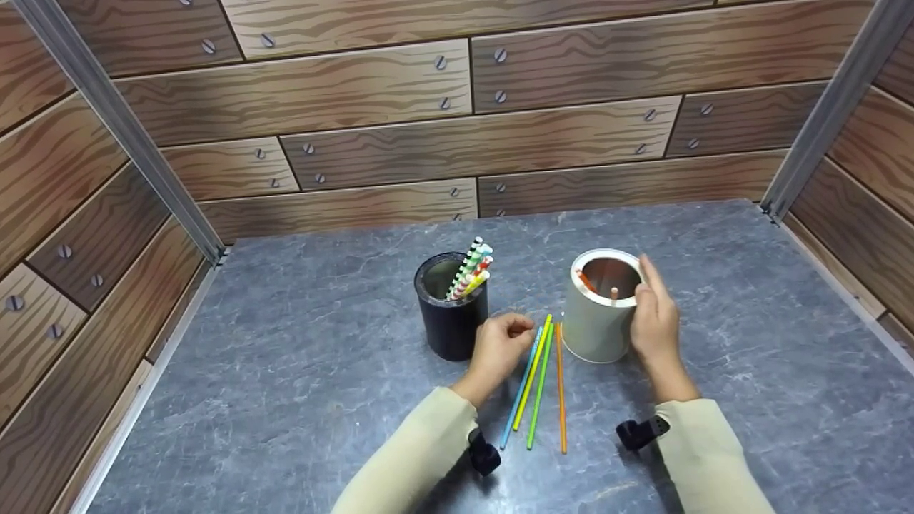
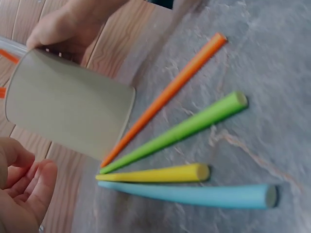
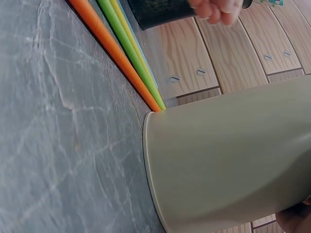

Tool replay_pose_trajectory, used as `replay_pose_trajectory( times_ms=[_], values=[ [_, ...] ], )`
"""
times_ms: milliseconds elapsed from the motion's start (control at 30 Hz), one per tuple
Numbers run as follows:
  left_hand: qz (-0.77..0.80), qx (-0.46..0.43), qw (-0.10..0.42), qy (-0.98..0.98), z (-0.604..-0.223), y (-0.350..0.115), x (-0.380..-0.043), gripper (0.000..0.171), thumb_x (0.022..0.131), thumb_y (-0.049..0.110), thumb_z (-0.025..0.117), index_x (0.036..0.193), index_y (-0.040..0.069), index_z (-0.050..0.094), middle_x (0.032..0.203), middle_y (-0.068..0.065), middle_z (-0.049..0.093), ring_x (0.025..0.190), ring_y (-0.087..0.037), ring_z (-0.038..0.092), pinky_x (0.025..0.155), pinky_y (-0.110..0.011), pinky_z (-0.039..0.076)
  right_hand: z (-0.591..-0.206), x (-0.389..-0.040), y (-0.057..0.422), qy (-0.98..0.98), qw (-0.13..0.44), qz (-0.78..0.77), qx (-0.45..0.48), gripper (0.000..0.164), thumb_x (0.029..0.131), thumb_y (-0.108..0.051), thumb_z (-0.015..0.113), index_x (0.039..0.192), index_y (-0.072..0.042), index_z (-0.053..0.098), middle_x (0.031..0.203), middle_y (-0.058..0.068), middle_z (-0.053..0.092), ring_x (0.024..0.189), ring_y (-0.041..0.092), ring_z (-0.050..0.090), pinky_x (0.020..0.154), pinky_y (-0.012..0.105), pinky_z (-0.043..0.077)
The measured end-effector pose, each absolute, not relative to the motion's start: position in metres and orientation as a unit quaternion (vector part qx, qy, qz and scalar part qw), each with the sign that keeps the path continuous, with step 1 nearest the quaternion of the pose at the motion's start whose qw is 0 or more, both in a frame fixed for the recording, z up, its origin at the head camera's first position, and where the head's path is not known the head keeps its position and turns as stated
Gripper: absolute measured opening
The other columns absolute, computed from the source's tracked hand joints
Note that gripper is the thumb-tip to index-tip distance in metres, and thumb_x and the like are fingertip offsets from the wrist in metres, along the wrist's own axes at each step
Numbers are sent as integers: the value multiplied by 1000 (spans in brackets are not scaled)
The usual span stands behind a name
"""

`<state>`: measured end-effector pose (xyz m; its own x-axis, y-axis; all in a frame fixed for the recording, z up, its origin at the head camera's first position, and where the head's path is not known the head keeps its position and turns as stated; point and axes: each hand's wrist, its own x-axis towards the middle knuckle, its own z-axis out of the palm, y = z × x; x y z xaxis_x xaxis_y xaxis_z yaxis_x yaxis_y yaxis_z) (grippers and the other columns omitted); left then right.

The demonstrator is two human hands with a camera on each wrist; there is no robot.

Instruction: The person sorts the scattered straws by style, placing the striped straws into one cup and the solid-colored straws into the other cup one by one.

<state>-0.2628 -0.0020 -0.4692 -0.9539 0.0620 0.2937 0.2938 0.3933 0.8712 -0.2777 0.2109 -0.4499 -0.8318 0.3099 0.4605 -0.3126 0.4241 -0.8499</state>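
Note:
My right hand (image 1: 657,325) holds a pale grey-green can (image 1: 597,332) from its right side, fingers at the white rim. The can stands upright, with two orange sticks (image 1: 585,280) inside. Left of it, my left hand (image 1: 500,348) hovers beside the upper ends of loose sticks, its fingers loosely bent and nothing between them. These sticks lie fanned on the table: blue (image 2: 218,195), yellow (image 2: 170,174), green (image 2: 194,124) and orange (image 2: 170,92), their far ends close together by the can's base. A black cup (image 1: 446,328) stands just behind the left hand.
Several striped paper straws (image 1: 468,275) lean to the right in the black cup. The grey marbled table (image 1: 321,357) is bordered by wood-patterned panels (image 1: 371,153) at the back and both sides. Small black cameras (image 1: 485,457) sit at both wrists.

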Motion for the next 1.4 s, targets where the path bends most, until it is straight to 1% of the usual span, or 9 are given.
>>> replay_pose_trajectory(
  times_ms=[233, 467, 600, 733, 1000, 1133, 1233, 1333, 1400],
  values=[
    [-492, -130, 86, -856, -479, -5, -262, 14, 74, 4, 64, 85, -1, 71, 72, -3, 67, 64, -4, 56, 60, -16, 45, -449, -277, 211, -795, 279, 539, -3, 47, 94, -10, 30, 139, -2, 41, 140, 15, 43, 132, 27, 34, 109, 28, 24],
    [-432, -132, 62, -890, -486, -5, -260, 15, 71, 3, 66, 85, -1, 70, 69, -3, 65, 59, -5, 53, 57, -17, 44, -450, -278, 211, -794, 285, 536, -5, 47, 93, -8, 32, 137, 1, 42, 139, 16, 44, 131, 25, 35, 108, 28, 25],
    [-413, -123, 50, -901, -487, -5, -260, 8, 69, 2, 66, 76, 1, 69, 64, 0, 61, 55, -5, 48, 54, -17, 42, -450, -278, 212, -795, 294, 531, -5, 46, 92, -8, 33, 136, 1, 43, 138, 15, 45, 129, 24, 36, 108, 28, 26],
    [-387, -120, 54, -913, -490, -5, -260, 2, 65, 4, 66, 66, 5, 66, 62, 2, 59, 57, -8, 48, 55, -18, 41, -450, -278, 212, -796, 295, 528, -7, 46, 92, -8, 33, 136, 0, 44, 137, 14, 46, 129, 23, 37, 107, 28, 26],
    [-358, -113, 64, -925, -494, -3, -264, 5, 64, 3, 68, 60, 7, 65, 62, 0, 62, 58, -13, 52, 54, -21, 42, -450, -277, 210, -794, 288, 535, -8, 46, 93, -9, 32, 137, -1, 43, 138, 14, 45, 130, 24, 36, 108, 28, 26],
    [-349, -113, 66, -928, -492, -2, -264, 7, 63, 2, 67, 58, 6, 66, 59, 1, 61, 55, -12, 49, 53, -21, 41, -449, -277, 211, -794, 281, 539, -9, 47, 93, -10, 31, 138, -2, 42, 139, 15, 44, 131, 26, 35, 108, 28, 25],
    [-340, -115, 60, -932, -490, -2, -264, 14, 62, 2, 66, 51, 9, 60, 52, 6, 52, 52, -10, 40, 49, -20, 35, -449, -277, 212, -795, 277, 541, -6, 47, 94, -10, 30, 139, -1, 40, 140, 16, 42, 132, 27, 34, 109, 28, 24],
    [-336, -117, 48, -933, -488, -1, -265, 28, 61, 0, 63, 45, 13, 45, 48, 9, 36, 50, -10, 29, 47, -20, 25, -450, -277, 212, -795, 276, 540, -4, 47, 94, -10, 30, 139, 0, 40, 140, 16, 42, 132, 28, 33, 109, 27, 23],
    [-337, -119, 37, -933, -487, -1, -265, 34, 61, -2, 61, 44, 16, 37, 47, 9, 28, 50, -11, 25, 46, -20, 20, -450, -278, 212, -796, 277, 539, -2, 47, 94, -10, 30, 139, 0, 40, 140, 16, 42, 132, 27, 34, 109, 27, 23]
  ],
)
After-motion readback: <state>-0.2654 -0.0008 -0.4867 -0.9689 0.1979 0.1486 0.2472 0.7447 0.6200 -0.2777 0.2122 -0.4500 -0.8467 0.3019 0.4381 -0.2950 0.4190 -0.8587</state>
